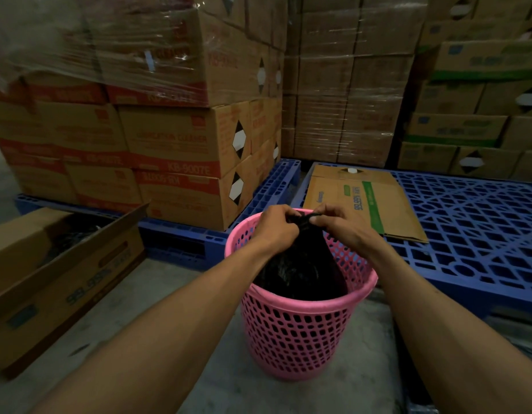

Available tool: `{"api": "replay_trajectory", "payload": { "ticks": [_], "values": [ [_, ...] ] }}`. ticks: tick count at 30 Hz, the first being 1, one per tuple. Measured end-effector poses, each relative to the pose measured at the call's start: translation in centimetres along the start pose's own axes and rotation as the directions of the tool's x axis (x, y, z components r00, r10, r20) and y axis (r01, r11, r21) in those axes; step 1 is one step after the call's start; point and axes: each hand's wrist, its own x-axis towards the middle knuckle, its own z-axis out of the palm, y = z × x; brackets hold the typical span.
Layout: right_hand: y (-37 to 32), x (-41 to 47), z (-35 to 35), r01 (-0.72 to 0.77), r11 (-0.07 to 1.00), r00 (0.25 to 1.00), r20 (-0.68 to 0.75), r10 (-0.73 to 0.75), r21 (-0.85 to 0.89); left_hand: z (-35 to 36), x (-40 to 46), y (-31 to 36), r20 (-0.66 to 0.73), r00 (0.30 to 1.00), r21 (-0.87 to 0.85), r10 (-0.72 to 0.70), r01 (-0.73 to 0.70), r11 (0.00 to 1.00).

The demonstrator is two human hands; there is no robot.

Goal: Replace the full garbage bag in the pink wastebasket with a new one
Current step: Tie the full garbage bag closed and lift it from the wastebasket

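Two bare forearms reach in from the near edge toward a pink wastebasket (300,321) that stands upright on the grey concrete floor (175,297) in the middle of the scene. Inside it sits a black garbage bag (300,264), its plastic drawn up into a narrow neck above the far part of the rim. The left hand (275,227) has its fingers curled tight around the left side of that neck, and the right hand (337,224) pinches the gathered top from the right, so both hands meet just above the basket. At the near left an open cardboard box (61,282) lies on the floor with dark contents that are too dim to tell. To the right of the basket a blue plastic pallet (473,222) carries a flattened cardboard sheet (360,201) with a green stripe. Farther left, another blue pallet (267,192) bears stacked brown cartons (169,144) with red bands, the upper ones wrapped in clear film. More wrapped cartons (348,94) fill the far side.
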Motion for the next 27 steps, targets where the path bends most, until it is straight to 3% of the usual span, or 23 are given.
{"api": "replay_trajectory", "payload": {
  "ticks": [4,7,11,15,18,20,21,22,24,25,27],
  "values": [
    [0.3,0.4,-0.5,0.023,1.0,0.996,-0.081,-0.022,0.011,-0.1,-0.1,0.1,-0.003,0.999,-0.068,0.044,-0.044,0.997],
    [-0.4,0.4,-0.7,0.021,1.0,1.0,-0.017,-0.021,0.001,-0.9,0.0,0.6,0.009,0.997,-0.181,0.082,-0.079,0.98],
    [-0.9,0.6,-0.3,0.049,0.993,0.997,-0.063,-0.043,0.104,-2.1,0.6,1.6,-0.024,1.0,-0.27,-0.008,0.001,0.963],
    [-1.0,0.4,0.3,0.007,1.0,1.0,0.028,-0.006,-0.02,-2.7,0.7,1.7,-0.029,0.999,-0.351,-0.041,0.028,0.936],
    [-1.0,0.7,0.5,0.027,0.991,1.0,-0.009,-0.028,-0.13,-3.2,0.8,2.0,-0.049,0.998,-0.436,-0.049,0.023,0.9],
    [-1.3,0.7,0.3,0.036,0.991,0.997,-0.068,-0.045,-0.13,-3.9,1.1,1.8,-0.129,0.991,-0.268,-0.042,0.006,0.963],
    [-1.6,0.7,0.0,0.037,0.99,0.994,-0.094,-0.05,-0.136,-4.4,1.2,1.5,-0.148,0.989,-0.044,0.019,-0.026,0.999],
    [-2.0,0.6,-0.2,0.037,0.988,0.992,-0.111,-0.054,-0.148,-4.9,1.1,1.2,-0.134,0.985,0.227,0.108,-0.076,0.971],
    [-2.7,0.4,-0.8,0.041,0.979,0.99,-0.126,-0.068,-0.199,-5.7,0.5,0.9,-0.054,0.969,0.664,0.243,-0.146,0.733],
    [-3.1,0.3,-1.1,0.04,0.97,0.989,-0.132,-0.073,-0.238,-5.9,0.1,1.0,-0.024,0.966,0.766,0.256,-0.147,0.625],
    [-3.7,0.4,-1.9,0.016,0.95,0.988,-0.14,-0.063,-0.311,-6.4,-0.6,1.5,-0.022,0.977,0.848,0.213,-0.095,0.521]
  ]
}}
